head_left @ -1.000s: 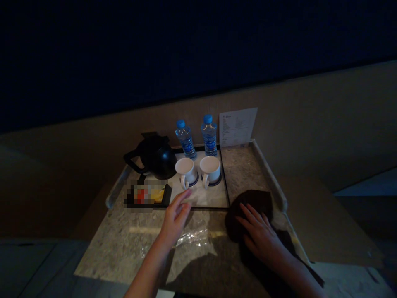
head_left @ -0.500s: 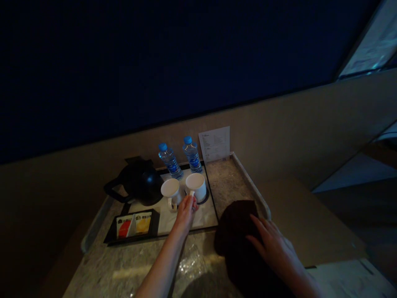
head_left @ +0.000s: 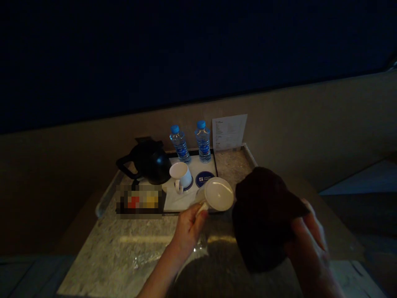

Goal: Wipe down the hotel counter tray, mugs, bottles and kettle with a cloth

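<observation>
My left hand (head_left: pixel 192 223) grips a white mug (head_left: pixel 218 194) by its handle, tilted and lifted above the front right of the tray (head_left: pixel 175 203). Its open mouth faces me. A dark brown cloth (head_left: pixel 263 219) hangs bunched from my right hand (head_left: pixel 310 244), whose fingers are closed on its right edge. The cloth is beside the lifted mug, with a small gap between them. A second white mug (head_left: pixel 182 176) stands upright on a coaster. To its right lies a round dark blue coaster (head_left: pixel 204 179) with white print, partly behind the lifted mug.
Two water bottles (head_left: pixel 203 142) with blue caps stand at the tray's back. A black kettle (head_left: pixel 151 161) sits at the left, behind a blurred-out box (head_left: pixel 139 202). A printed card (head_left: pixel 229 131) leans on the wall. Crinkled clear plastic (head_left: pixel 173 254) lies on the stone counter (head_left: pixel 102 256).
My left hand has lifted the right mug off its coaster and tilted it towards the cloth. My right hand has picked the cloth up from the counter.
</observation>
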### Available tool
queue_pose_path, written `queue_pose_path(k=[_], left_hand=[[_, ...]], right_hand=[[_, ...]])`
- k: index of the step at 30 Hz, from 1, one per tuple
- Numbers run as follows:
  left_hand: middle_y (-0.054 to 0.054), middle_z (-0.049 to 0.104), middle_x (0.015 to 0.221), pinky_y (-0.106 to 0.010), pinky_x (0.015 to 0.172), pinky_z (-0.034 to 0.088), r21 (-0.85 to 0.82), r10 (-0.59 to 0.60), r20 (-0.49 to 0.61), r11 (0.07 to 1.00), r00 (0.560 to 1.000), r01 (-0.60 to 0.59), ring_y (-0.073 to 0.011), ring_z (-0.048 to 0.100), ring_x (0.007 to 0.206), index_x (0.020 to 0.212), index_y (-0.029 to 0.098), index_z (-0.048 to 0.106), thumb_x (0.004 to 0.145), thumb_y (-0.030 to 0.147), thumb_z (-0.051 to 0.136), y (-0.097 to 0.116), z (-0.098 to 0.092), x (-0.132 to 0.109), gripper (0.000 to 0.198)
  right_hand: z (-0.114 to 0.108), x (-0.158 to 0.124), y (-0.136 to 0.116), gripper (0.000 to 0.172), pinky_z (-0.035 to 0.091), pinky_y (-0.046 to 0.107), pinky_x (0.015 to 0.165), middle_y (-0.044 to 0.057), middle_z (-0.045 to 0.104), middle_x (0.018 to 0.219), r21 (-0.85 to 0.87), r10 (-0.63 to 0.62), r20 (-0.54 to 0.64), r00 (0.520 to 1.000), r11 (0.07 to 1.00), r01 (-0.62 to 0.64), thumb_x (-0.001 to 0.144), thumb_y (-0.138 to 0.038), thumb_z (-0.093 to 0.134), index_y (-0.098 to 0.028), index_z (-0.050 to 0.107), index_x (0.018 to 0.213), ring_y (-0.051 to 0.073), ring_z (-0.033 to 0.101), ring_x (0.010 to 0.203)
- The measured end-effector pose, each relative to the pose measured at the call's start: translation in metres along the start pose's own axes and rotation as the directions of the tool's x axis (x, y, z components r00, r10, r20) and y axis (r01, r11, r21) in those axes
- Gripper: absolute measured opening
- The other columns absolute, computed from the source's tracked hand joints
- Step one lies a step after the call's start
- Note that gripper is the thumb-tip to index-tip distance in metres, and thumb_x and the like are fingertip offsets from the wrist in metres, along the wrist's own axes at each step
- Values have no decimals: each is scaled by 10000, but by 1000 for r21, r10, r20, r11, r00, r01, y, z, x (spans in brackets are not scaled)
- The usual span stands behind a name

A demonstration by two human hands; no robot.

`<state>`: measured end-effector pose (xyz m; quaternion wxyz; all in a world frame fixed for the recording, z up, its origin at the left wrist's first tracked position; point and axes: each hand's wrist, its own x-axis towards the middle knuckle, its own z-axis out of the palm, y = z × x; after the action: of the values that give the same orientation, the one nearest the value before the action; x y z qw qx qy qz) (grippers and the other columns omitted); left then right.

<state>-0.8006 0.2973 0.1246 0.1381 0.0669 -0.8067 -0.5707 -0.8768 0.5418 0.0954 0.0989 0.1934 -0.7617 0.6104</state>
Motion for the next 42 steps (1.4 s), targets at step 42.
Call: queue_pose_path(k=[42], left_hand=[[-65,608,687,-285,613,409,161,211,308,950,928,-269,-181,519,632,730,181,652,908,393,474,32,23,-22,329]], right_hand=[[9,19,-34,463,367,540,1113,104,437,1490,-174,-372,368,852,873,456,952,-270,433,-218,478,1410,258,388,1393]])
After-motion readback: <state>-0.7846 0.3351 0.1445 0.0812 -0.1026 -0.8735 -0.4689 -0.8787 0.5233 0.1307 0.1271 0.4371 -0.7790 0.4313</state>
